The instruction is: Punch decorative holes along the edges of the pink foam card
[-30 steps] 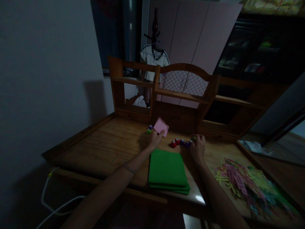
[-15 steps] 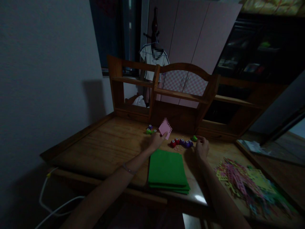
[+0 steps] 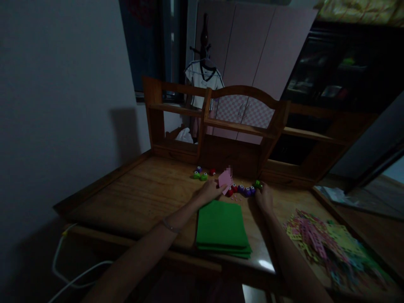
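Observation:
My left hand (image 3: 212, 191) pinches a small pink sheet (image 3: 224, 181) with a row of holes along its right edge. The sheet partly covers a red craft punch (image 3: 230, 192) at the left end of a row. Beside that stand another red punch (image 3: 234, 188) and several purple punches (image 3: 247, 192). At the row's right end, the curled fingers of my right hand (image 3: 265, 198) are on a green craft punch (image 3: 257, 184); its right side is partly hidden. Tiny pink bits (image 3: 236, 199) lie in front of the row.
A stack of green sheets (image 3: 221, 227) lies near the desk's front edge. Left of the pink sheet are green punches (image 3: 200, 175), a purple one (image 3: 198, 169) and a red one (image 3: 212, 171). Colourful punched strips (image 3: 328, 240) heap at right. A wooden shelf (image 3: 240, 124) backs the desk.
My left hand has moved the pink sheet right and lower, uncovering a red punch behind it. My right hand has come slightly left and down, and the green punch looks turned.

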Available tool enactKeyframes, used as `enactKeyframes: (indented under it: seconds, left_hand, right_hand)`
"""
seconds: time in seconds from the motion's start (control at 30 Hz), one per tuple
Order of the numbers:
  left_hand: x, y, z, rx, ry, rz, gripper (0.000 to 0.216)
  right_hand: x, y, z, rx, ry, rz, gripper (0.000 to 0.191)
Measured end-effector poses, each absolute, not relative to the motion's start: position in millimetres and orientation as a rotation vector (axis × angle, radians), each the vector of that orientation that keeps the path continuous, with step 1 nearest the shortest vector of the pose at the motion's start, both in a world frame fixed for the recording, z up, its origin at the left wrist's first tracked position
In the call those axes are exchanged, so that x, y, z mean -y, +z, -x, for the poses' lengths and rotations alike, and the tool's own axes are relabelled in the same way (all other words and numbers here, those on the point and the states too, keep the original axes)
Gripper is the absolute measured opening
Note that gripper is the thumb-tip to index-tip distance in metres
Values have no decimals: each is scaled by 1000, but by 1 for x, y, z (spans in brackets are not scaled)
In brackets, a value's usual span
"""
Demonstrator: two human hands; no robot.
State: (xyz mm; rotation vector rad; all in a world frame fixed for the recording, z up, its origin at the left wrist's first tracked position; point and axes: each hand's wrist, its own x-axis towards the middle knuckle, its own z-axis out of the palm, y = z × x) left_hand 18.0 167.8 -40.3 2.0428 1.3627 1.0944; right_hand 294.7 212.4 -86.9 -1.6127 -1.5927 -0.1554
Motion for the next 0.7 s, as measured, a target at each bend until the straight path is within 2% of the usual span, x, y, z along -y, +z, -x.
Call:
enactKeyframes:
  seconds: [0.3,0.47,0.7]
  left_hand:
    - [-163,-36,-18,-1334,1110,-2052,33]
    - [-161,-35,-18,-1329,1129,-2013,35]
    - [-163,-36,-18,-1332,1091,-2013,35]
  right_hand:
    - [-213,-89,-300,1534,-212,1697,32]
    - [-215,-90,-301,1591,-267,1622,41]
    - [-217,-91,-300,1665,-140,1543,49]
